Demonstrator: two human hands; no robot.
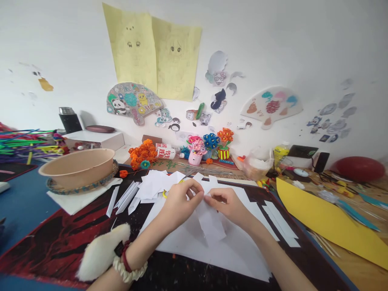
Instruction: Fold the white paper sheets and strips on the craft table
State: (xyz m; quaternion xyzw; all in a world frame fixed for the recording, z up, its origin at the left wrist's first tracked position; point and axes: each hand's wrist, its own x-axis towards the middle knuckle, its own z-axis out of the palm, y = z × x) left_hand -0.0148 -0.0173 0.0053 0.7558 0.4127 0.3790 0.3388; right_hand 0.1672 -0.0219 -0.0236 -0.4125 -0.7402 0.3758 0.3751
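Note:
Both hands meet over the middle of the mat, fingertips pinched at the top of a white paper piece [211, 226]. My left hand [183, 198] is closed on it from the left, thumb and forefinger together. From the right, my right hand [228, 202] pinches the same piece close to the other fingertips. The paper hangs tilted toward me above a large white sheet [242, 256]. Left of my hands lies a pile of cut white paper [153, 184], with a yellow ring-shaped part [164, 194] showing beside it, perhaps a scissors handle. Folded paper strips [127, 197] lie further left.
A beige basin [77, 167] stands at left, near a fluffy white object [104, 252]. White strips [280, 222] and a yellow sheet [333, 222] lie at right. Pipe-cleaner flowers [197, 147] line the back, below a wall with paper fans [273, 107].

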